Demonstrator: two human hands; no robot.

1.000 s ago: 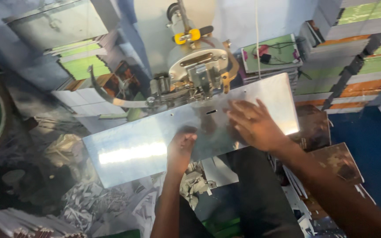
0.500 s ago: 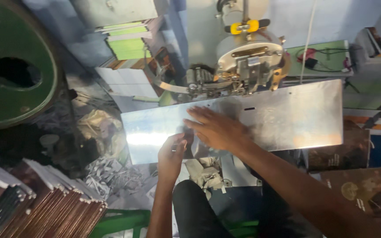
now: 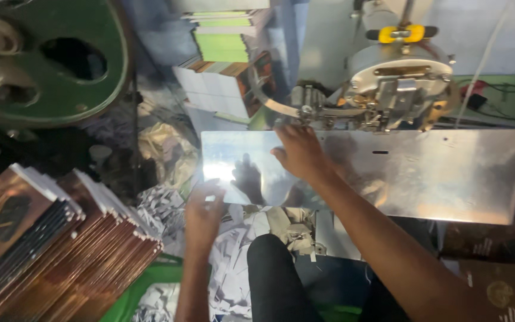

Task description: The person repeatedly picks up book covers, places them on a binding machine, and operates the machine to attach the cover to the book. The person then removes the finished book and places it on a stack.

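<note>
A shiny metal work plate (image 3: 448, 173) lies under a round grey machine head (image 3: 397, 83) with a yellow knob. My right hand (image 3: 299, 152) rests flat on the plate's left part, just in front of the machine head, fingers spread and holding nothing. My left hand (image 3: 204, 209) is at the plate's front left corner, its fingertips touching the edge, with nothing visible in it. My dark-clad knee (image 3: 275, 268) shows below the plate.
A slanted stack of brown booklets (image 3: 61, 250) fills the lower left. A big green wheel (image 3: 49, 59) sits top left. White and green paper stacks (image 3: 222, 65) stand behind the plate, paper scraps (image 3: 162, 209) litter the floor, and more brown covers (image 3: 496, 274) lie lower right.
My right hand slid left across the plate toward the machine head. My left hand drew back off the plate to its front left corner. The view swung left, showing the booklets.
</note>
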